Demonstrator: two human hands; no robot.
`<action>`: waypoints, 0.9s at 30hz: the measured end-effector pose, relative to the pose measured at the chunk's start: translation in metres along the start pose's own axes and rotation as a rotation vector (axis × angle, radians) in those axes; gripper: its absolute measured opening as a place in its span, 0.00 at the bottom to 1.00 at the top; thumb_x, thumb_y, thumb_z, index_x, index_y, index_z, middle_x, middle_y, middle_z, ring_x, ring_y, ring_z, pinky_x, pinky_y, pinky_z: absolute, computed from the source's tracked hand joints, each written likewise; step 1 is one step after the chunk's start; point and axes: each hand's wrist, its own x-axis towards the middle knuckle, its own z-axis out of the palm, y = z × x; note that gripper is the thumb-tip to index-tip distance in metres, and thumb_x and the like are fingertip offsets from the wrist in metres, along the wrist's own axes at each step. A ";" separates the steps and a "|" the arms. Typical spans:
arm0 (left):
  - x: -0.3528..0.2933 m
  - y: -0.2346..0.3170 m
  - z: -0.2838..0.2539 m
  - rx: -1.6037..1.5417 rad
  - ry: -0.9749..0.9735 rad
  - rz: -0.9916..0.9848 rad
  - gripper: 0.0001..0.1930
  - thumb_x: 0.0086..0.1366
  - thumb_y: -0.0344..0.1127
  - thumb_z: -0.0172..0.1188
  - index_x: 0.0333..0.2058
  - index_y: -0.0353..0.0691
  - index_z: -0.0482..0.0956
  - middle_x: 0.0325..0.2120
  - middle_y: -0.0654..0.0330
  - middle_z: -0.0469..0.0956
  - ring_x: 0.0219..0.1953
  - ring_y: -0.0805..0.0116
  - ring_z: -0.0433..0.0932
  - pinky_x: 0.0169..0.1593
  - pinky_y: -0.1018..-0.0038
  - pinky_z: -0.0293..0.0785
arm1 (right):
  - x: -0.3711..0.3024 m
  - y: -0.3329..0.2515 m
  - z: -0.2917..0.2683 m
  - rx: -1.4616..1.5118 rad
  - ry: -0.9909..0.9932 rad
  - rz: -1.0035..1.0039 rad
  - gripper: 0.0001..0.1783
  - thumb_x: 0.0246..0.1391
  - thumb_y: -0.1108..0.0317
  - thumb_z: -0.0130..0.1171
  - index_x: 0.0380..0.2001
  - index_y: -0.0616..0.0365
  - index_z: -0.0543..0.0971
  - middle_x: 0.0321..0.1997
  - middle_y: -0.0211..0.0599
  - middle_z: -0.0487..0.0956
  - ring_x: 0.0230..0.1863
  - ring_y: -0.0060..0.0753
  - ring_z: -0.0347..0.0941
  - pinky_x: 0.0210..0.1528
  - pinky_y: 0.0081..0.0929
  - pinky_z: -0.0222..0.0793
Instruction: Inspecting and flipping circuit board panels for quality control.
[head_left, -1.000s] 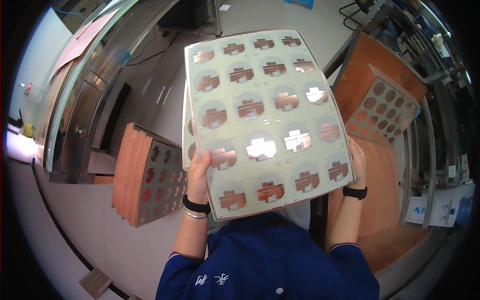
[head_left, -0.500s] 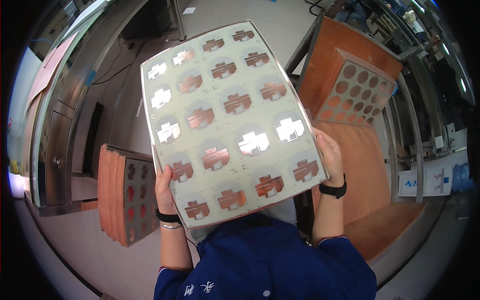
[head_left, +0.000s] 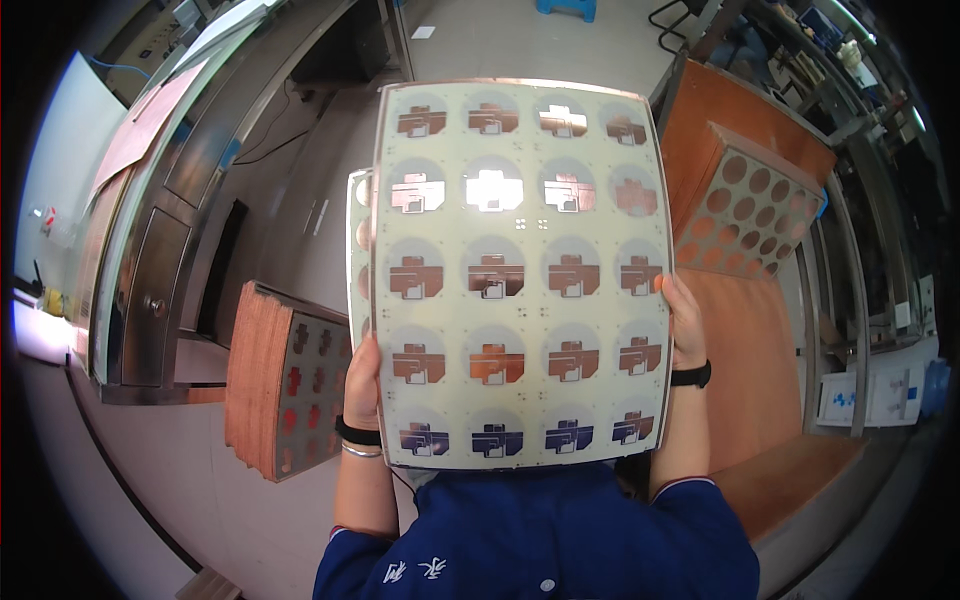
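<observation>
Our left hand (head_left: 363, 382) and right hand (head_left: 686, 325) clasp (fingers partly hidden) a pale-green, copper-patterned rectangular panel (head_left: 532, 275) by its sides.

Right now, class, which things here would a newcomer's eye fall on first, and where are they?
First, the large pale panel at centre, its edges held by the left hand and right hand, with one shape glaring white in its second row. Next, the thick stack with orange-brown edges, lower left. Then, at right, copper-coloured discs before an orange-brown board.
</observation>
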 end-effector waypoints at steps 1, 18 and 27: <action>0.000 0.004 0.008 0.001 -0.005 0.011 0.28 0.69 0.49 0.40 0.58 0.33 0.58 0.49 0.51 0.70 0.49 0.63 0.72 0.49 0.66 0.72 | 0.000 0.002 0.000 -0.002 -0.010 -0.006 0.19 0.63 0.63 0.42 0.53 0.64 0.66 0.47 0.37 0.74 0.44 0.24 0.73 0.45 0.21 0.71; -0.003 -0.004 0.009 -0.247 0.094 0.217 0.21 0.66 0.35 0.50 0.57 0.39 0.60 0.53 0.58 0.68 0.54 0.64 0.68 0.57 0.64 0.65 | 0.001 0.025 0.017 0.216 0.109 -0.340 0.20 0.61 0.65 0.45 0.54 0.62 0.65 0.54 0.40 0.71 0.55 0.34 0.67 0.57 0.38 0.65; -0.008 0.018 -0.029 -0.064 0.194 0.343 0.11 0.67 0.32 0.46 0.47 0.37 0.65 0.45 0.60 0.73 0.48 0.72 0.72 0.52 0.73 0.69 | -0.025 -0.018 -0.021 -0.105 0.165 -0.517 0.22 0.61 0.73 0.44 0.58 0.60 0.63 0.46 0.38 0.75 0.46 0.25 0.73 0.48 0.25 0.73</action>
